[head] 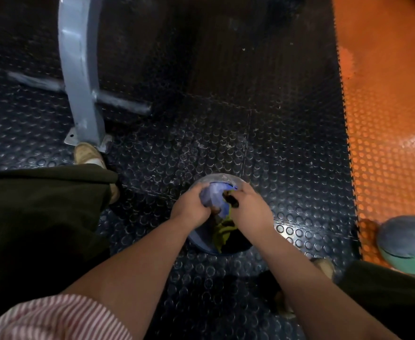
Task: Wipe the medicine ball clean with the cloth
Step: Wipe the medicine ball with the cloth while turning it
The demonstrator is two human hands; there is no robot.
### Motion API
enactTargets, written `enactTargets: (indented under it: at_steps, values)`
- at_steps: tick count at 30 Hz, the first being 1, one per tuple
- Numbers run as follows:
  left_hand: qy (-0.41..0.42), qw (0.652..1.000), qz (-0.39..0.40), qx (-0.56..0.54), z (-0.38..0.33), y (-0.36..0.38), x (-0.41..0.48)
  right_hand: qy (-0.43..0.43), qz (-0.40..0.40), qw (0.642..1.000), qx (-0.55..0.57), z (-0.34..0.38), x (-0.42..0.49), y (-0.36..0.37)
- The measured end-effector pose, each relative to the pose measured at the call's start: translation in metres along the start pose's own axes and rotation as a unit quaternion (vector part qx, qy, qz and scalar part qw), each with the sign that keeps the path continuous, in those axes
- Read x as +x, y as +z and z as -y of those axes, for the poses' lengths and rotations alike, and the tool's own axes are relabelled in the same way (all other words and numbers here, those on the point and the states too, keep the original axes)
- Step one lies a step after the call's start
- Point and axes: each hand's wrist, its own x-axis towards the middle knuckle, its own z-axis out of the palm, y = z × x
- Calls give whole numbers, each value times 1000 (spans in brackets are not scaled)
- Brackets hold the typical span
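medicine ball [215, 179]: on studded black floor [275, 168] | left hand [190, 206]: fingers [200, 192] curled round bunched blue cloth [213, 196] atop the ball | right hand [249, 211]: fingers [241, 191] curled, pinching the cloth's edge

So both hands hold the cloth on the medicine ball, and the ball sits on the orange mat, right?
No: the head view shows the medicine ball on the black studded floor, not the orange mat. Left hand and right hand do hold the cloth on it.
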Motion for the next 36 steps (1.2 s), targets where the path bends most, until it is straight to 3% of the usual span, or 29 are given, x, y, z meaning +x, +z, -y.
enactTargets:
  at_steps: [10,18,26,33,36]
  values:
    - [11,999,3,49,2,-1,-1,37,8,999,25,15,43,-9]
    - [23,999,19,18,1,0,2,23,-12,999,19,4,-23,4]
    - [13,998,10,67,3,-4,-1,46,-17,998,31,25,39,-9]
    - [24,999,23,39,-1,-2,4,33,-54,995,75,-4,-25,8]
    - [35,998,26,45,1,-1,4,25,-44,998,46,-10,-14,2]
